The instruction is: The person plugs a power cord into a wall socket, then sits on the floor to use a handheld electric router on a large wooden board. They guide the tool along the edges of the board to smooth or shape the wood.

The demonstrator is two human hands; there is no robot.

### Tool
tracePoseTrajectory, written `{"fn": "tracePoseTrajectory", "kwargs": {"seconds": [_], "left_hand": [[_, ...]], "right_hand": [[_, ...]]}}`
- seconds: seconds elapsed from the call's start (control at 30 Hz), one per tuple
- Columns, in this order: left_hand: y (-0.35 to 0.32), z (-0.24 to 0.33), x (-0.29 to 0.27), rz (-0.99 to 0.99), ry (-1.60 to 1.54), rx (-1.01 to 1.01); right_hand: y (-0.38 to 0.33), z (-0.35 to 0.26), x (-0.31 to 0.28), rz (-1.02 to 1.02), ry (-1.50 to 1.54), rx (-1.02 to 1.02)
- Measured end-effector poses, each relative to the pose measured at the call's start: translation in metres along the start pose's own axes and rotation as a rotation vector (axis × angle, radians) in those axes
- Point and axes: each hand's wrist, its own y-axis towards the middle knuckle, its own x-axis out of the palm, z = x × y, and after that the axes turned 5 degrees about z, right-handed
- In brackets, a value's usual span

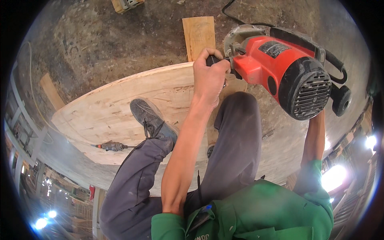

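A big red and black circular saw (262, 60), with a metal guard at its far end, is held up over the right side of a pale wooden board (100, 104). My left hand (210, 76) is closed around the saw's black front handle. My right forearm (315, 138) reaches up behind the motor housing, which hides the hand and its fingers. The board has a curved far edge and lies low before me. My left shoe (148, 114) rests on it.
A slim grey hand-held power tool (113, 146) lies on the board's near left part. One short plank (199, 38) touches the board's far edge, and another (52, 91) its left end. A black cord (232, 12) trails behind the saw. A wooden block (125, 5) is far off.
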Motion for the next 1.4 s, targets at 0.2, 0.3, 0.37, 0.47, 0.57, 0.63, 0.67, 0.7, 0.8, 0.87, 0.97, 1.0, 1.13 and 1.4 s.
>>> {"fn": "tracePoseTrajectory", "kwargs": {"seconds": [0.2, 0.3, 0.37, 0.47, 0.57, 0.63, 0.67, 0.7, 0.8, 0.87, 0.97, 1.0, 1.13, 1.4], "left_hand": [[0.007, 0.007, 0.007, -0.019, 0.009, 0.056], [0.007, 0.029, 0.014, -0.044, 0.013, 0.12], [0.005, 0.051, 0.009, -0.057, 0.04, 0.177], [-0.002, 0.1, -0.018, 0.014, 0.184, 0.294], [-0.008, 0.149, -0.036, 0.031, 0.466, 0.447], [-0.011, 0.177, -0.047, 0.017, 0.498, 0.409], [-0.007, 0.19, -0.042, -0.024, 0.486, 0.379], [-0.006, 0.202, -0.055, 0.002, 0.479, 0.344], [0.003, 0.224, -0.088, 0.179, 0.572, 0.337], [0.014, 0.235, -0.101, 0.219, 0.595, 0.318], [0.03, 0.237, -0.147, 0.351, 0.641, 0.245], [0.037, 0.238, -0.142, 0.35, 0.66, 0.266], [0.062, 0.238, -0.179, 0.292, 0.717, 0.309], [0.097, 0.251, -0.183, 0.507, 0.856, 0.16]], "right_hand": [[0.011, -0.011, 0.015, -0.014, 0.054, -0.017], [0.006, -0.017, 0.007, 0.011, 0.065, -0.008], [0.004, -0.025, 0.014, 0.012, 0.113, 0.009], [-0.006, -0.046, 0.062, -0.029, 0.305, 0.1], [-0.012, -0.059, 0.083, -0.143, 0.566, 0.343], [-0.006, -0.051, 0.104, -0.366, 0.685, 0.529], [-0.006, -0.043, 0.106, -0.451, 0.735, 0.615], [-0.017, -0.048, 0.137, -0.482, 0.816, 0.675], [-0.051, -0.065, 0.208, -0.547, 0.986, 0.821], [-0.059, -0.068, 0.241, -0.535, 0.993, 0.915], [-0.092, -0.092, 0.289, -0.548, 0.929, 1.059], [-0.086, -0.086, 0.292, -0.566, 0.962, 1.066], [-0.101, -0.078, 0.325, -0.619, 1.036, 0.97], [-0.112, -0.108, 0.373, -0.41, 0.953, 1.133]]}}
